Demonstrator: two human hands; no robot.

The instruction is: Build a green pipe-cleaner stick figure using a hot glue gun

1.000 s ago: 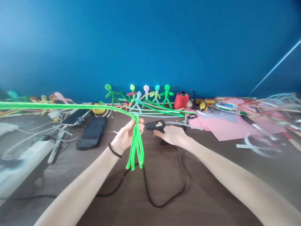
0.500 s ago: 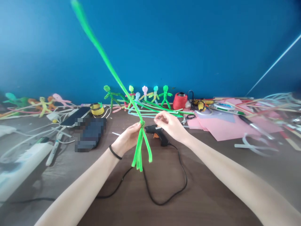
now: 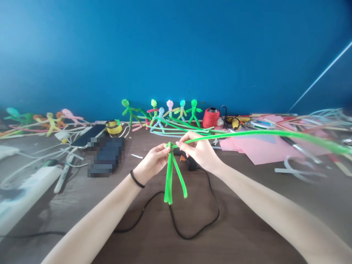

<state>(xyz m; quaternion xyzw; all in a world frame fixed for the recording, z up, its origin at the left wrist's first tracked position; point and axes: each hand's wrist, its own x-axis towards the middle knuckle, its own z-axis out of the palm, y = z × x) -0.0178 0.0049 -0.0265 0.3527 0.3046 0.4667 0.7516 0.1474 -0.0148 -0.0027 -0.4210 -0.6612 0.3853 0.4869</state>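
Observation:
Between thumb and fingers, my left hand (image 3: 155,160) pinches the knotted top of a bundle of green pipe cleaners (image 3: 169,179). Several short ends hang down from the knot, one splayed to the right. My right hand (image 3: 199,148) is closed on a long green pipe cleaner (image 3: 236,135) close to the knot. That strand runs from the bundle through my right fingers and off toward the right edge. Behind my right hand lies a black glue gun (image 3: 191,164), partly hidden, with its cord (image 3: 217,205) looping over the table.
Pipe-cleaner figures (image 3: 194,110) stand along the blue wall, beside a red thread spool (image 3: 211,118). Loose green pipe cleaners (image 3: 189,126) lie before them. Pink paper (image 3: 264,152) is at right. Phones (image 3: 108,154), a yellow tape roll (image 3: 113,127) and a white power strip (image 3: 30,194) are at left.
The long green strand has swung from the upper left over to the right. My right hand, beside the bundle before, now grips that strand. The bundle has shifted slightly right.

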